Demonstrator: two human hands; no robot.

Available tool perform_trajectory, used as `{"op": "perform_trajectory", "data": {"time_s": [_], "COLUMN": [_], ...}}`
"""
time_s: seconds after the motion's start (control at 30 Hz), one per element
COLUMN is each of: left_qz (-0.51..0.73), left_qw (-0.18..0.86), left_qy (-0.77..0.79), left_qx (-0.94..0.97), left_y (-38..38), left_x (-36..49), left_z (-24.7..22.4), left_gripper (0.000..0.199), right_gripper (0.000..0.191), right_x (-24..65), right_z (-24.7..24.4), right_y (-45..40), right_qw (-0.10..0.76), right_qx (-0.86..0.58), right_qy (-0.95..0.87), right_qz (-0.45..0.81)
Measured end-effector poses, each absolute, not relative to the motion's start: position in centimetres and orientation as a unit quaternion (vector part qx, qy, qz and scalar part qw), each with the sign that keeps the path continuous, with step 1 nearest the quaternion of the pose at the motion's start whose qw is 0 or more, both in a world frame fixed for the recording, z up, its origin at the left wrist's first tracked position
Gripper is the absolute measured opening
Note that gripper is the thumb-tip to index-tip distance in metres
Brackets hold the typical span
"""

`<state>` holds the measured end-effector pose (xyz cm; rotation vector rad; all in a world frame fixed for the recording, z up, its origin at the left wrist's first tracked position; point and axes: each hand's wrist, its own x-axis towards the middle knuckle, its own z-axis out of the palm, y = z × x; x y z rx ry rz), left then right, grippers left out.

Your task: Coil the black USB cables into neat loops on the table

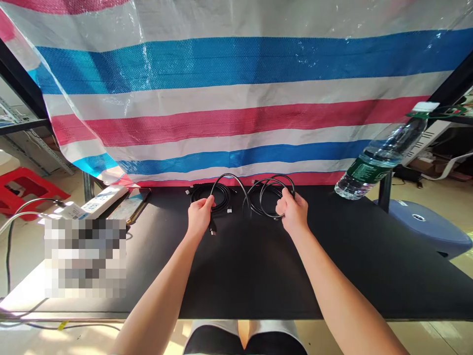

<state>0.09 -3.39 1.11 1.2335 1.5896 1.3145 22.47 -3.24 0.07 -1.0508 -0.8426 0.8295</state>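
A black cable (231, 175) arches between my two hands above the black tabletop (254, 276). My left hand (200, 215) is closed on it near one end, and a dark plug (212, 228) with a metal tip pokes out below the fingers. Loops of the same cable hang from my right hand (293, 209), whose fingers are wrapped round them. Behind my left hand lies a coiled black cable (222, 197) with small light-coloured connectors. Some loops behind my right hand overlap, so I cannot tell whether all belong to the held cable.
At the back left sit a white power strip (103, 201) with a charger and a phone (133, 207); a pixelated patch covers the area before them. A tilted water bottle (377, 160) stands back right. Striped sheeting (236, 106) hangs behind. Stools stand on the floor either side.
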Motion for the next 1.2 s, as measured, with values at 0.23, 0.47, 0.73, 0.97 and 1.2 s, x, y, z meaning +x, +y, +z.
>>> {"op": "perform_trajectory", "data": {"time_s": [0.23, 0.47, 0.73, 0.97, 1.2], "left_qz": [0.452, 0.417, 0.365, 0.376, 0.482], "left_qw": [0.267, 0.229, 0.374, 0.322, 0.268], "left_qy": [0.659, 0.663, 0.623, 0.575, 0.582], "left_qx": [0.539, 0.578, 0.582, 0.652, 0.598], "left_y": [-4.1, -4.7, -5.2, -4.6, -4.5], "left_x": [2.0, 2.9, 3.2, 1.3, 0.5], "left_z": [1.0, 0.8, 0.7, 1.1, 1.0], "left_gripper": [0.023, 0.014, 0.027, 0.030, 0.036], "right_gripper": [0.069, 0.057, 0.059, 0.051, 0.050], "right_x": [18.6, 18.7, 19.9, 20.4, 20.5], "right_z": [-0.5, -0.6, 0.1, -0.3, -0.6], "right_y": [-4.5, -4.5, -5.3, -5.2, -5.4], "right_qw": [0.649, 0.622, 0.601, 0.579, 0.512], "right_qx": [-0.416, -0.457, -0.305, -0.356, -0.363], "right_qy": [-0.414, -0.406, -0.466, -0.551, -0.635], "right_qz": [0.484, 0.489, 0.574, 0.485, 0.450]}}
